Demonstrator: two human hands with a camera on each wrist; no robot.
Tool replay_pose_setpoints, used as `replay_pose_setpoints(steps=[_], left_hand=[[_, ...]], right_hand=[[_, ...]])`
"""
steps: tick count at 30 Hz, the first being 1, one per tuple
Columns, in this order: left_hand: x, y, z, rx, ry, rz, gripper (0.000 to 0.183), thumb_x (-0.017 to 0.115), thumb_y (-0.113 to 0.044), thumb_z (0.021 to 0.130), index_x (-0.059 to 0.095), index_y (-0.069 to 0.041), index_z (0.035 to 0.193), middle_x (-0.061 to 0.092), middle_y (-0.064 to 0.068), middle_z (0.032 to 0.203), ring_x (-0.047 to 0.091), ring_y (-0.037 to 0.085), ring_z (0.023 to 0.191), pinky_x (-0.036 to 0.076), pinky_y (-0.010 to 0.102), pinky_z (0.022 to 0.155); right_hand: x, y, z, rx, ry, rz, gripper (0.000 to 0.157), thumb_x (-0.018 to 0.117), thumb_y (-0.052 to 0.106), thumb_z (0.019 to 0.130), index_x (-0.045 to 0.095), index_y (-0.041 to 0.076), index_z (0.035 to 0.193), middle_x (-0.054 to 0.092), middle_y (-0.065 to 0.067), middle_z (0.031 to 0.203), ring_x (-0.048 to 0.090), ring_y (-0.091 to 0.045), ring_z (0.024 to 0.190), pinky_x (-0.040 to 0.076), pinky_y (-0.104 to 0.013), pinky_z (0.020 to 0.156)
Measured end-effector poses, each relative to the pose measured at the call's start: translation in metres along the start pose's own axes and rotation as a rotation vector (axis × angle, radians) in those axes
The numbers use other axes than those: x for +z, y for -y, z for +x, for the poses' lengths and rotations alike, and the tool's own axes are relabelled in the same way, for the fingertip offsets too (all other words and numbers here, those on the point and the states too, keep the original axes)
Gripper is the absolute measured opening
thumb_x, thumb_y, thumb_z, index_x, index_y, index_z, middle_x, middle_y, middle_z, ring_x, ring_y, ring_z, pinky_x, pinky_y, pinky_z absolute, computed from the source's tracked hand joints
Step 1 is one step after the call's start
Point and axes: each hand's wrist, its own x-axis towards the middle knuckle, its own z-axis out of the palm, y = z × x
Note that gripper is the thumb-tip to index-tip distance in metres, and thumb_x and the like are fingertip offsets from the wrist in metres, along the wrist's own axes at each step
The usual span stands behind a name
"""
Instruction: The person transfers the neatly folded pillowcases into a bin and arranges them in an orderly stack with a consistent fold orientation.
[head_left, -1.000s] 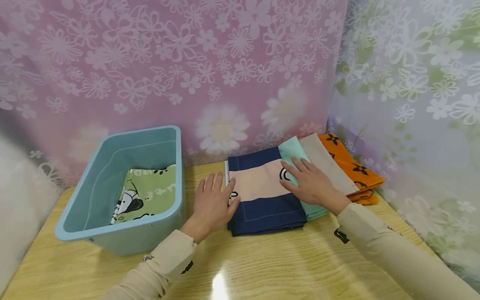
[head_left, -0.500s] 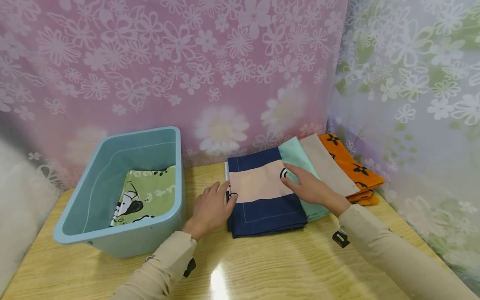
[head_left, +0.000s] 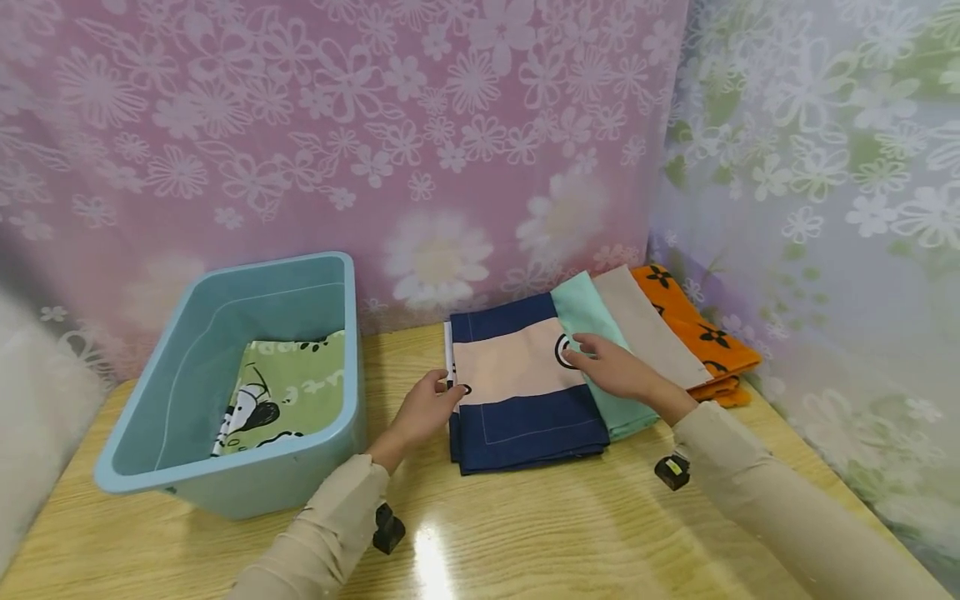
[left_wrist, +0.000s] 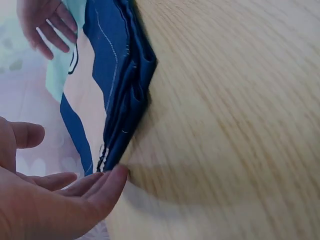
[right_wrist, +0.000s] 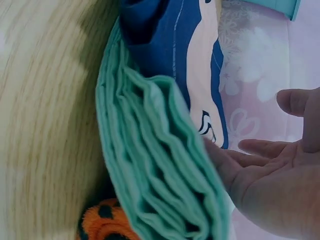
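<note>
The fingers of the left hand point(head_left: 423, 410) are loosely bent, thumb apart from the rest, at the left edge of the folded navy-and-peach cloth point(head_left: 517, 358) in the centre of the frame; whether they touch it is hard to tell. The right hand point(head_left: 615, 367), right of centre, has its thumb spread from relaxed fingers beside that cloth's right end, over the mint cloth point(head_left: 585, 308); contact there cannot be told either. Farther right, the beige cloth point(head_left: 652, 333) and the orange cloth point(head_left: 686, 312) fan out, overlapping. All lie on a pale wood-grain table point(head_left: 525, 533). At left stands a blue tub point(head_left: 350, 333) with a folded green cloth point(head_left: 315, 383) inside. A pink floral curtain point(head_left: 420, 125) hangs behind, a pale floral curtain point(head_left: 810, 125) along the right side.
</note>
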Motion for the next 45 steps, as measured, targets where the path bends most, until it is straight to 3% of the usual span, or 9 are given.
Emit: replay_pose_setpoints(steps=[5,13,20,24,28,31,35,40,45], left_hand=[[0.002,0.004,0.006,-0.088,-0.007,-0.150,0.053,0.048,-0.027,0.091,0.033,-0.002,0.134,0.050,0.015,0.118,0.055,0.024,0.087,0.048,0.035,0.069],[0.005,0.004,0.012,-0.216,-0.084,-0.425,0.055,0.051,-0.016,0.088,0.028,0.004,0.134,0.050,0.019,0.115,0.055,0.027,0.097,0.049,0.036,0.074],[0.012,0.009,0.019,-0.241,-0.025,-0.426,0.045,0.051,-0.017,0.088,0.041,0.004,0.127,0.052,0.013,0.108,0.052,0.015,0.071,0.048,0.032,0.067],[0.015,0.011,0.026,-0.239,-0.018,-0.465,0.043,0.052,-0.015,0.088,0.043,0.004,0.125,0.052,0.013,0.111,0.058,0.020,0.079,0.050,0.033,0.066],[0.018,0.011,0.030,-0.226,-0.023,-0.461,0.042,0.054,-0.014,0.086,0.044,0.005,0.122,0.054,0.015,0.109,0.059,0.021,0.082,0.051,0.033,0.064],[0.020,0.009,0.032,-0.221,-0.035,-0.433,0.040,0.056,-0.013,0.085,0.046,0.004,0.119,0.056,0.013,0.103,0.060,0.018,0.078,0.051,0.032,0.061],[0.023,0.006,0.033,-0.218,-0.025,-0.425,0.034,0.056,-0.008,0.084,0.050,0.005,0.115,0.059,0.014,0.097,0.061,0.017,0.071,0.051,0.031,0.058],[0.023,0.005,0.033,-0.203,-0.029,-0.412,0.038,0.055,-0.004,0.083,0.049,0.003,0.120,0.058,0.014,0.103,0.061,0.018,0.075,0.051,0.032,0.061],[0.021,0.003,0.031,-0.134,-0.075,-0.333,0.036,0.054,-0.003,0.084,0.048,0.000,0.119,0.059,0.012,0.099,0.057,0.018,0.078,0.047,0.030,0.064]], right_hand=[[0.000,-0.007,0.003,0.070,0.030,0.145,0.070,0.039,0.044,0.093,0.015,-0.003,0.139,0.029,-0.025,0.136,0.043,-0.036,0.113,0.039,-0.044,0.089],[0.000,-0.009,0.011,0.127,0.062,0.226,0.067,0.040,0.038,0.094,0.020,-0.010,0.136,0.035,-0.028,0.129,0.049,-0.034,0.106,0.045,-0.038,0.083],[0.003,-0.010,0.022,0.248,0.077,0.206,0.051,0.043,0.031,0.093,0.041,-0.007,0.126,0.046,-0.025,0.118,0.053,-0.030,0.100,0.048,-0.035,0.076],[0.003,-0.011,0.028,0.300,0.096,0.246,0.050,0.043,0.030,0.093,0.041,-0.009,0.126,0.039,-0.027,0.127,0.051,-0.033,0.104,0.048,-0.037,0.076],[0.005,-0.015,0.034,0.313,0.106,0.275,0.037,0.046,0.027,0.092,0.053,-0.005,0.109,0.048,-0.025,0.114,0.058,-0.027,0.088,0.050,-0.036,0.069],[0.008,-0.021,0.037,0.302,0.128,0.288,0.047,0.048,0.026,0.091,0.042,-0.005,0.125,0.042,-0.025,0.121,0.058,-0.026,0.087,0.049,-0.038,0.070],[0.010,-0.028,0.038,0.296,0.149,0.345,0.071,0.048,0.025,0.092,0.002,0.002,0.142,0.017,-0.024,0.140,0.052,-0.031,0.102,0.045,-0.044,0.078],[0.013,-0.030,0.038,0.270,0.127,0.424,0.070,0.048,0.021,0.093,0.001,0.005,0.142,0.013,-0.022,0.142,0.052,-0.032,0.103,0.045,-0.042,0.080],[0.013,-0.024,0.037,0.205,0.086,0.425,0.068,0.049,0.021,0.092,0.007,0.006,0.143,0.014,-0.019,0.143,0.044,-0.034,0.112,0.040,-0.044,0.088]])
